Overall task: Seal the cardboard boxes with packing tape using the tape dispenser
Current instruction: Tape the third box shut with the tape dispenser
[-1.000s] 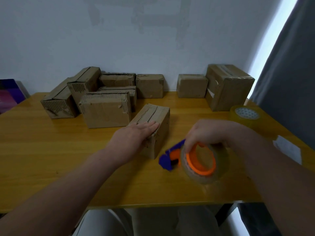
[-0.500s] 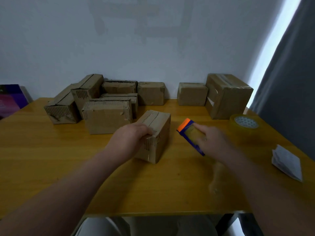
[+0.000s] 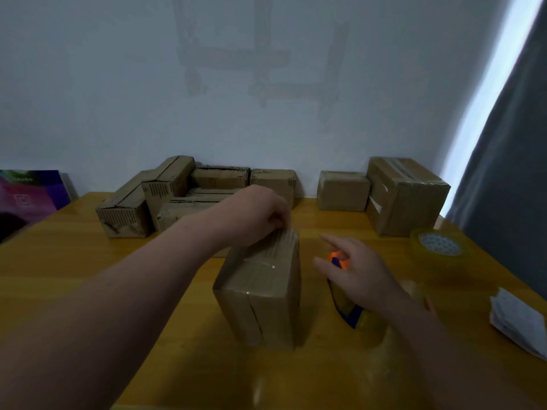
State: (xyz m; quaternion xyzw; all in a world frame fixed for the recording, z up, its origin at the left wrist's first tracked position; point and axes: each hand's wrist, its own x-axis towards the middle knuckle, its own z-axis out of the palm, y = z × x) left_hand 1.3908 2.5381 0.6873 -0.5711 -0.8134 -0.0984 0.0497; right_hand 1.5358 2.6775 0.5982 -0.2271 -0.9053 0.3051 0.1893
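Since half a second ago you have swung the cardboard box (image 3: pixel 260 294) round so one short end faces you. Your left hand (image 3: pixel 260 217) has gone from its near side to its far top edge, and your right hand (image 3: pixel 361 279) has brought the tape dispenser (image 3: pixel 347 309) down from the air to just right of the box. The box stands mid-tabletop (image 3: pixel 74 261), a little toward the near edge.

Your left hand's fingers are curled over the far edge, clasping the box. Your right hand lies over the dispenser with the fingers that show spread and straight. I cannot tell whether it has hold.

Expect the box to be light and to slide on the smooth wood, with walls that give if squeezed. Steady it by its edges and corners, not mid-panel. The dispenser is rigid plastic, so take it by the body behind the roll.

Your palm covers most of the dispenser, so its cutting end cannot be made out. A glossy strip crosses the box top, but blur hides where it stops. The box's far end is out of sight.
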